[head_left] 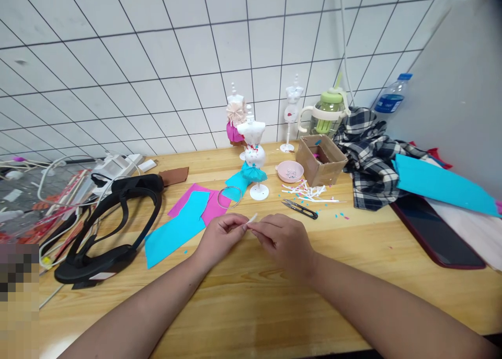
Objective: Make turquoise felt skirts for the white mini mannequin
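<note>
Pinching a white strip [253, 218] with left hand [221, 237] and right hand [288, 241], we face a pink dish [290, 181] of tiny pieces [291, 174]. The cardboard box [312, 170] holds something pink [316, 155].

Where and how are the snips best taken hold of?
Probably by the black handle, from above on the near right, with the right hand once free of the white strip: the snips lie flat, blades pointing left and away, handle end turned right and nearer.

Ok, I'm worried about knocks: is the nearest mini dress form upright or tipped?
Upright: the mini dress form stands on its round white base, neck upward.
</note>
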{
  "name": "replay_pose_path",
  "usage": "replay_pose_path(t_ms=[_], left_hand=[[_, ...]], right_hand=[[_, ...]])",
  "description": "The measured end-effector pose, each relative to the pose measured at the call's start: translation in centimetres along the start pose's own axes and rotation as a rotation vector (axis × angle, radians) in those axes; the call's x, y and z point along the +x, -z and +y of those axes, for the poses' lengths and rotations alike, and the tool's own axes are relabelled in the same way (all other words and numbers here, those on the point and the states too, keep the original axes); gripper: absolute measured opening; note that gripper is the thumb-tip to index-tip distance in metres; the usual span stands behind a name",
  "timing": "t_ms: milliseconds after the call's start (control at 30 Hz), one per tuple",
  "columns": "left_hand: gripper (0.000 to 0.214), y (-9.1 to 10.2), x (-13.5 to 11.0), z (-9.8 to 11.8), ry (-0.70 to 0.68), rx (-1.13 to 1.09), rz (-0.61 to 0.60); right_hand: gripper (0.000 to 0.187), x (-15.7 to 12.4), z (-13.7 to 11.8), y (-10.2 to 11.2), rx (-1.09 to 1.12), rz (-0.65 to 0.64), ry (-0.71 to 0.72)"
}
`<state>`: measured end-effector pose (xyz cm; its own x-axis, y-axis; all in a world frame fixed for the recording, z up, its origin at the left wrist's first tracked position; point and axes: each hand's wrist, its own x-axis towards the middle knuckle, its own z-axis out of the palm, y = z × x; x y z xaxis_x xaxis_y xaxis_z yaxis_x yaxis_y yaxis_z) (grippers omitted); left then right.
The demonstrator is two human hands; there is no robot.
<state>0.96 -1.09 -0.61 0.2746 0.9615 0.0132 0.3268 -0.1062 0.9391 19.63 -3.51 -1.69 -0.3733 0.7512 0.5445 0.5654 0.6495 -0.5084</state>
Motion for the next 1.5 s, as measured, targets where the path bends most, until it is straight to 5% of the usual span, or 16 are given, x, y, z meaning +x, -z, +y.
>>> replay_pose_path(t_ms=[200, 767, 1500], left_hand=[[0.019, 0.1, 0.2, -0.7, 0.063, 0.027, -0.013], [0.017, -0.6, -0.7, 1.3, -0.085, 0.373, 0.001], [0.018, -0.8, -0.8, 1.2, -0.093, 0.375, -0.016]], right_hand=[[0.030, -0.2, 0.2, -0.3, -0.080, -0.046, 0.062], [0.014, -0.1, 0.3, -0.4, -0.064, -0.050, -0.153], [0.006, 0.3, -0.1, -0.5, 0.041, -0.080, -0.245]])
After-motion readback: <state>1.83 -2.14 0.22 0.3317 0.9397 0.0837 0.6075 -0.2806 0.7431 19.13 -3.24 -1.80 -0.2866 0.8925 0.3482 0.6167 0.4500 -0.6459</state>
